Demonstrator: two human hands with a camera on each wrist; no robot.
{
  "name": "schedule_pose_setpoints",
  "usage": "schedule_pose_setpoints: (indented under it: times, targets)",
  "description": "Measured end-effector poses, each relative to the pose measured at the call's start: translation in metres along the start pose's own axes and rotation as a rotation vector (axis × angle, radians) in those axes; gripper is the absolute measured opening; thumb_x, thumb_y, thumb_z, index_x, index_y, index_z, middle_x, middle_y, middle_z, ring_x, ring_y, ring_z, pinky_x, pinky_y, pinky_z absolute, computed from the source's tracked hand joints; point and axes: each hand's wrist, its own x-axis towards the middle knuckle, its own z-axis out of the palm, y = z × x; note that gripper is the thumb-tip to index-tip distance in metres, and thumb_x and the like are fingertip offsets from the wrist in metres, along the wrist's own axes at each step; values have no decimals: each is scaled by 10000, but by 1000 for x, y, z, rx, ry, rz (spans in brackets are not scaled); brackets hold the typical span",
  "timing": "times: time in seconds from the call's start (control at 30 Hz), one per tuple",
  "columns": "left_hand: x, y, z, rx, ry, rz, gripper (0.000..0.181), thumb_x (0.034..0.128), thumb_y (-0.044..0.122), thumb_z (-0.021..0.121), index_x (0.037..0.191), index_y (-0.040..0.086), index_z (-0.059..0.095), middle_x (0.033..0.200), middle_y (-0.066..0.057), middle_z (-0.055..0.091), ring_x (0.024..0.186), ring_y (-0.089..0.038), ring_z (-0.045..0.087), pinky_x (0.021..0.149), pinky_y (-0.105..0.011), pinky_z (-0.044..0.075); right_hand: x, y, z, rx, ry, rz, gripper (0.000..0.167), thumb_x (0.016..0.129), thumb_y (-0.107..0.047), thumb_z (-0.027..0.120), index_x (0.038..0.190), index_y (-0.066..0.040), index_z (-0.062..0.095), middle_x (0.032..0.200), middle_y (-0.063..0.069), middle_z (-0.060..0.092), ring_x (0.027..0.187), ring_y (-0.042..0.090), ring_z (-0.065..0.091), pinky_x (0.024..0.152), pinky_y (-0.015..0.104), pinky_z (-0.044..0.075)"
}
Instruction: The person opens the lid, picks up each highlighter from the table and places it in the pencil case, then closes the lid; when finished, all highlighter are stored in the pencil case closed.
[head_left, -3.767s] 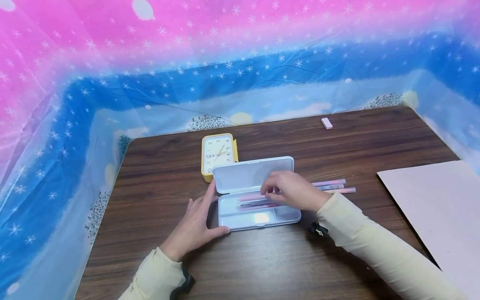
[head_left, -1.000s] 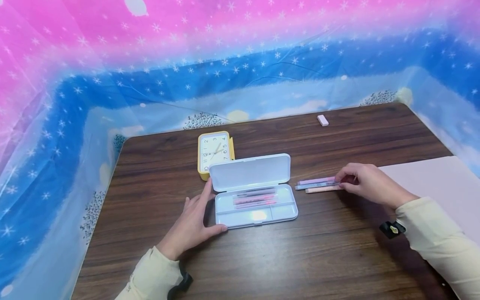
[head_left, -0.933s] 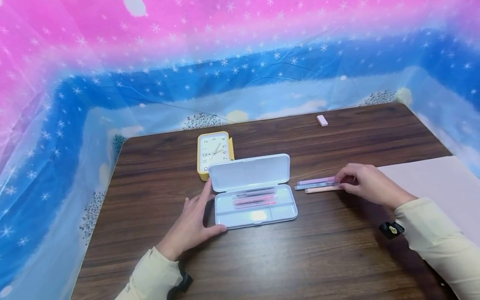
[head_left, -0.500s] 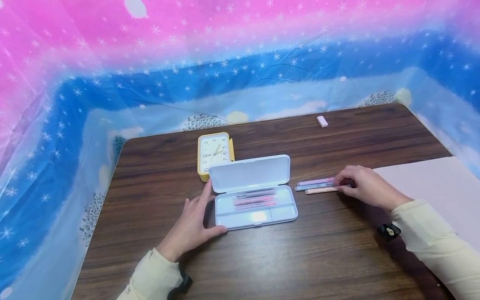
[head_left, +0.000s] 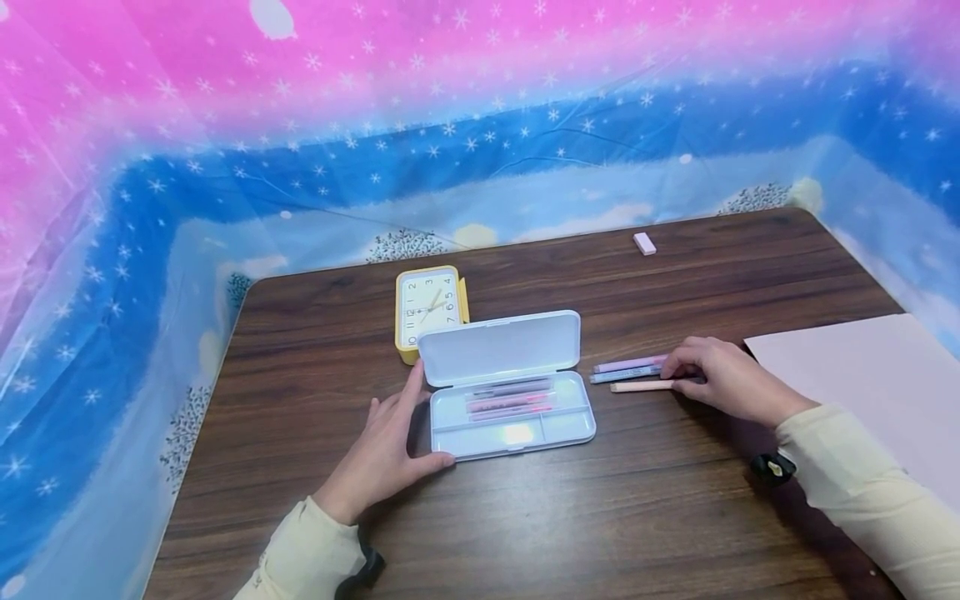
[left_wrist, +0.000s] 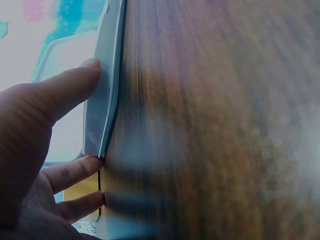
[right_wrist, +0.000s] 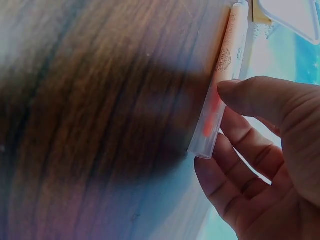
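Note:
A white pencil case (head_left: pixel 486 440) lies with its lid raised on the brown table; several pink and grey pens (head_left: pixel 510 402) are in its rear compartment. My left hand (head_left: pixel 382 454) rests against the case's left end, thumb at the front corner, fingers spread along the side. Right of the case, my right hand (head_left: pixel 731 382) pinches a peach pen (head_left: pixel 641 386) between thumb and fingers. A purple pen (head_left: pixel 628 364) and a blue pen (head_left: pixel 626 374) lie just behind it. In the right wrist view the thumb presses on the peach pen (right_wrist: pixel 232 45) near its clear capped end.
A yellow clock (head_left: pixel 429 308) lies behind the case, partly covered by its lid. A small pink eraser (head_left: pixel 644 243) is near the table's back edge. At the right lies a large pale pink board (head_left: pixel 862 375). A patterned cloth (head_left: pixel 525 183) hangs around the table.
My right hand has left the case and moved right to the loose pens; lately it shifted slightly towards me, and the peach pen now lies farther from the blue one. My left hand stays put.

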Motion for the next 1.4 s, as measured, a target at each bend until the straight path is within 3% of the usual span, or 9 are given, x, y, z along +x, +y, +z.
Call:
schedule_pose_setpoints:
  times: [0.57, 1.13, 1.4]
  targets:
    - [0, 0, 0, -3, -4, 6, 1298, 721, 421, 871, 1578, 313, -98, 1482, -57, 512, 1467, -357, 311, 1169, -687, 92, -3, 1, 1, -40, 0, -48, 226, 809, -59, 786, 869, -261, 704, 870, -111, 635, 722, 25, 544, 634, 254, 467]
    - [1, 1, -1, 12, -8, -2, 1309, 716, 435, 871, 1572, 327, -114, 1487, -58, 508, 1464, -361, 315, 1163, -694, 97, -3, -12, -21, -17, -1, -31, 243, 835, -51, 765, 938, -269, 732, 887, -147, 632, 725, -11, 524, 628, 239, 458]
    - [1, 1, -1, 15, -12, -2, 1303, 720, 447, 865, 1575, 316, -109, 1490, -59, 505, 1465, -359, 314, 1164, -692, 100, 4, -31, -33, 10, 1, -81, 237, 854, -42, 739, 972, -247, 729, 898, -150, 618, 742, -34, 535, 628, 222, 483]
